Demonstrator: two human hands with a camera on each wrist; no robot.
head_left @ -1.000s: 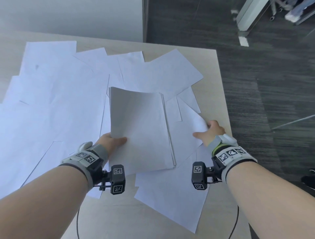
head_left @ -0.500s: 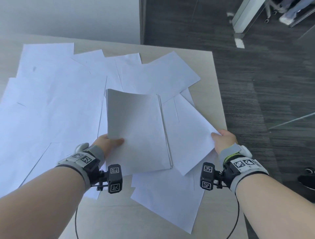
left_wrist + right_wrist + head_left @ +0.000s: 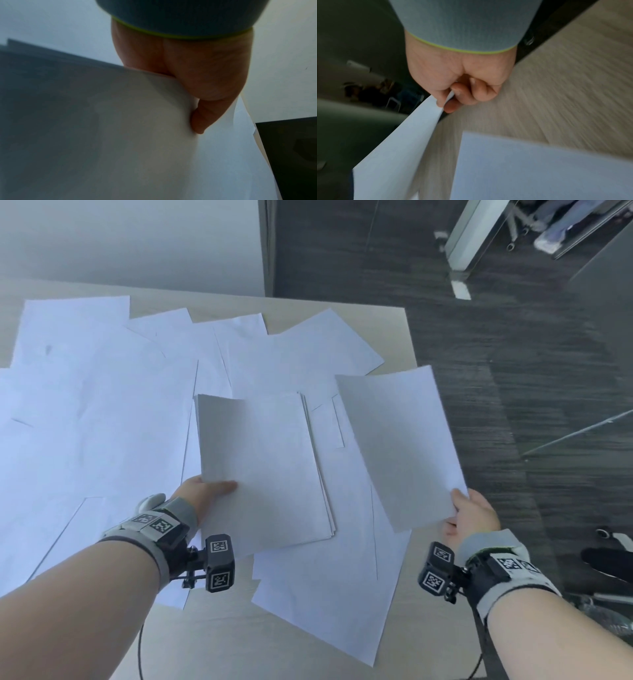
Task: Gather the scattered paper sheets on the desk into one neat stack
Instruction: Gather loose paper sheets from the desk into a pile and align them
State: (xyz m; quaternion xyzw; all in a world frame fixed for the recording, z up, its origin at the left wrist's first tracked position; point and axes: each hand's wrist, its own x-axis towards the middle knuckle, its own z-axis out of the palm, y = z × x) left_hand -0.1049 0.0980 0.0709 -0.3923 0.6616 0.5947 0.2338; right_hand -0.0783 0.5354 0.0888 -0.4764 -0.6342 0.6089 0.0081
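Note:
My left hand [image 3: 205, 491] grips the near left corner of a small stack of white sheets [image 3: 263, 467], thumb on top, held just above the desk; the left wrist view shows the thumb [image 3: 202, 119] pressed on that stack [image 3: 120, 135]. My right hand [image 3: 469, 515] pinches the near corner of a single white sheet [image 3: 400, 443], lifted clear of the desk at its right edge. In the right wrist view the fingers [image 3: 453, 97] clamp this sheet [image 3: 399, 146] edge-on. Several loose white sheets [image 3: 102, 412] lie overlapping across the light wooden desk [image 3: 212, 642].
The desk's right edge [image 3: 411, 337] runs just beside my right hand, with dark carpet floor [image 3: 513, 371] beyond. A white wall [image 3: 137, 241] stands behind the desk. One loose sheet [image 3: 329, 594] lies near the front edge under the held papers. Cables hang below both wrists.
My right hand took hold of a sheet at the desk's right side, pulled it out and lifted it off the desk. The left hand kept holding the stack, nearly still.

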